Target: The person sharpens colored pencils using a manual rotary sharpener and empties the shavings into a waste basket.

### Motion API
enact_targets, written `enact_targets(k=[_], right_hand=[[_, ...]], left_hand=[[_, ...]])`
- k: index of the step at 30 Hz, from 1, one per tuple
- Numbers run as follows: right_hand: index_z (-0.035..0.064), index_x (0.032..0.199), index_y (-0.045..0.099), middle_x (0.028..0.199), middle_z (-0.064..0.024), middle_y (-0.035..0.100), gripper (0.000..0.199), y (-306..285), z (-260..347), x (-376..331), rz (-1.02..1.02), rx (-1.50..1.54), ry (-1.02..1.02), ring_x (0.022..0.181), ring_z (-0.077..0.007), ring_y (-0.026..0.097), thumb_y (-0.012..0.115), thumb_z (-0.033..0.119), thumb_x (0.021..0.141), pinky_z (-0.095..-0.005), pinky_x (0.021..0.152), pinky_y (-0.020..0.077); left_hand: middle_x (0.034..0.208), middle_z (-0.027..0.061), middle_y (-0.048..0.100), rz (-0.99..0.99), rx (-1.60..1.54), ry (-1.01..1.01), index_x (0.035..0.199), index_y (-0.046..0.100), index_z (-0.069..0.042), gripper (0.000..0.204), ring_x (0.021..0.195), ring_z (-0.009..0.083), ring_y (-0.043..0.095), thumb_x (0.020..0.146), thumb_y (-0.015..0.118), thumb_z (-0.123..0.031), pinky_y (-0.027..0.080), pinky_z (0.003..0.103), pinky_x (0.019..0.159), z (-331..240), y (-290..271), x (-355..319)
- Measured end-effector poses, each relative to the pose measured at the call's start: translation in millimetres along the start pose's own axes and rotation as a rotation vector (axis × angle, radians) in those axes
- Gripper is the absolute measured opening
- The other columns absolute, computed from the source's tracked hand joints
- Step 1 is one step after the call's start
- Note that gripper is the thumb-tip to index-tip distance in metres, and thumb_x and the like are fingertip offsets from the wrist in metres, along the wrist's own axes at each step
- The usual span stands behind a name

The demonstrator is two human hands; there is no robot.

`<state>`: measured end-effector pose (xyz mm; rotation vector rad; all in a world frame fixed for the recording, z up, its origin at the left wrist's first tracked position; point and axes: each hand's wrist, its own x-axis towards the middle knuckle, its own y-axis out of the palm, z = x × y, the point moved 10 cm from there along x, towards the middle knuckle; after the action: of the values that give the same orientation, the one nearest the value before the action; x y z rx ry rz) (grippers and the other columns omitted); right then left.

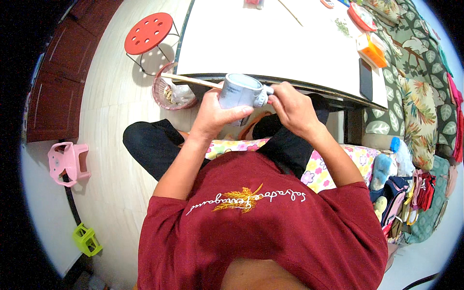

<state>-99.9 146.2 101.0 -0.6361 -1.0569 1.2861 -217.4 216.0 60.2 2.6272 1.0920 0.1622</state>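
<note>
My left hand (215, 115) is wrapped round a grey-blue cylindrical piece (237, 92) with a wide round opening at its top. On its right side sits a ridged round knob (261, 98). My right hand (293, 107) is closed, its thumb and forefinger pinching a small part that sticks out by the knob. A thin pale wooden stick (191, 80) points out to the left from behind my left fingers; whether they grip it is hidden. Both hands are above my lap, just short of the white table's near edge.
The white table (232, 43) carries a dark phone (366, 79), an orange box (372, 50) and a red basket (361, 18). On the floor are a woven waste basket (157, 92), a red stool (149, 34), a pink stool (67, 163) and a green stool (87, 239). Clothes (401, 198) lie right.
</note>
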Motion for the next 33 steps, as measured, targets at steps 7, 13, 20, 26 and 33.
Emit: enact_targets(k=[7, 13, 20, 26, 33], right_hand=[[0.0028, 0.085, 0.053, 0.074, -0.0138, 0.051, 0.019, -8, 34, -17, -0.003, 0.227, -0.096, 0.064, -0.0333, 0.056, 0.052, 0.021, 0.09, -0.0395, 0.051, 0.0458], [0.0012, 0.084, 0.054, 0.073, -0.0173, 0.052, 0.026, 5, -34, -32, -0.112, 0.281, 0.302, 0.066, -0.036, 0.055, 0.041, 0.02, 0.095, -0.0411, 0.061, 0.0452], [0.0005, 0.079, 0.053, 0.068, -0.0136, 0.054, 0.03, 34, 6, -97, 0.045, 0.69, 0.461, 0.06, -0.0265, 0.053, 0.036, 0.019, 0.096, -0.0364, 0.059, 0.0443], [-0.0002, 0.074, 0.05, 0.063, -0.0101, 0.048, 0.036, -17, -54, -134, -0.342, 0.486, 0.7, 0.057, -0.0199, 0.047, 0.037, 0.023, 0.097, -0.0323, 0.056, 0.0393], [-0.0024, 0.086, 0.053, 0.069, -0.0222, 0.053, 0.039, 50, -76, -222, -0.17, 0.343, 0.948, 0.065, -0.0364, 0.054, 0.034, 0.029, 0.098, -0.041, 0.061, 0.0423]], left_hand=[[0.092, 0.0041, 0.063, -0.021, 0.06, 0.045, 0.105, 0.059, -0.002, 0.045, 0.082, 0.0115, 0.058, 0.068, 0.077, -0.019, 0.048, 0.027, 0.076, 5, 2, -3], [0.088, 0.0028, 0.061, 0.074, 0.052, -0.092, 0.102, 0.058, -0.002, 0.046, 0.08, 0.0109, 0.057, 0.067, 0.078, -0.023, 0.048, 0.026, 0.072, 37, 31, -17], [0.089, 0.0033, 0.063, 0.155, 0.015, -0.104, 0.101, 0.059, -0.003, 0.041, 0.077, 0.0098, 0.057, 0.068, 0.077, -0.022, 0.048, 0.025, 0.07, 61, 47, -14], [0.076, 0.0022, 0.062, 0.35, 0.122, -0.252, 0.088, 0.063, -0.001, 0.037, 0.069, 0.0101, 0.056, 0.066, 0.077, -0.027, 0.047, 0.026, 0.064, 94, 92, -8], [0.08, 0.0061, 0.065, 0.778, 0.265, -0.442, 0.09, 0.066, -0.001, 0.041, 0.072, 0.0141, 0.06, 0.063, 0.078, -0.029, 0.048, 0.027, 0.068, 143, 148, -4]])
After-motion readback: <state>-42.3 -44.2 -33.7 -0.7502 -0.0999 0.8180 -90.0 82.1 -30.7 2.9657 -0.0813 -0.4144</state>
